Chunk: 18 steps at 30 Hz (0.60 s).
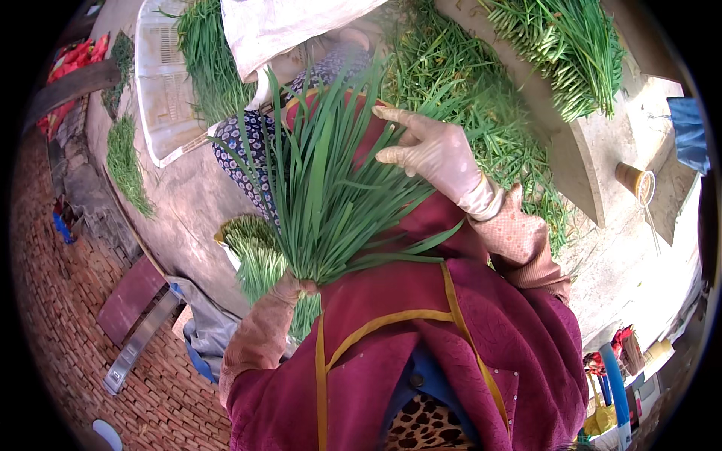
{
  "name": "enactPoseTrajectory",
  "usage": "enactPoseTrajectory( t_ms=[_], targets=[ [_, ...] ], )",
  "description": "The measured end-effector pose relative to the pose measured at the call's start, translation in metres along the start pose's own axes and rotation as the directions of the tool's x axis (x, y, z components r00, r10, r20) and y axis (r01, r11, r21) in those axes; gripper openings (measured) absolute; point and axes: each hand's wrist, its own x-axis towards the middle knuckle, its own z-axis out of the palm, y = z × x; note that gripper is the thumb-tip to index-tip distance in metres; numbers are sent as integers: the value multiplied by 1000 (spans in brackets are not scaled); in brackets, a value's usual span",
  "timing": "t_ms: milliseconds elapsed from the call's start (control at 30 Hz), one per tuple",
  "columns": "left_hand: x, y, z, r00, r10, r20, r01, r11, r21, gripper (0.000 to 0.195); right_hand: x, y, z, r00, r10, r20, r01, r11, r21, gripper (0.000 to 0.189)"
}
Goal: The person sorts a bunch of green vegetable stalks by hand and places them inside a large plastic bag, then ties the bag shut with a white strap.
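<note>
My left hand [294, 285] grips a bunch of long green leaves [324, 197], apparently garlic chives, near its base. Held in front of my maroon apron with yellow trim [389, 304], the bunch fans upward, its tips spreading over my lap. To the right of the fan, my right hand [437, 152], in a pale thin glove, has its thumb and fingers apart beside the leaves. Nothing shows between those fingers. Behind my left hand stand more chives, with pale cut ends up, in a container [256, 256] that the bunch partly hides.
A white plastic crate [161, 84] holding chives stands at the upper left. Loose leaves [451, 73] litter the ground ahead. Stacked chives [581, 62] lie on a slab at the upper right, near a cup with string [632, 176]. A pale sack [282, 28] hangs over the top edge.
</note>
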Motion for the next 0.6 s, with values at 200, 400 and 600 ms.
enactPoseTrajectory(
  t_ms=[200, 400, 600],
  targets=[
    [4, 2, 6, 1000, -13, 20, 13, 1000, -4, 58, 2, 4, 9, 977, 177, 122, -208, 920, 332, 42],
    [5, 12, 15, 999, -29, 43, 29, 1000, 9, 57, -3, 15, 12, 994, 49, 94, -76, 947, 311, 18],
    [7, 16, 18, 997, -36, 66, 36, 999, 15, 56, -16, 27, -22, 905, -369, -211, 233, 846, -480, 2]
  ],
)
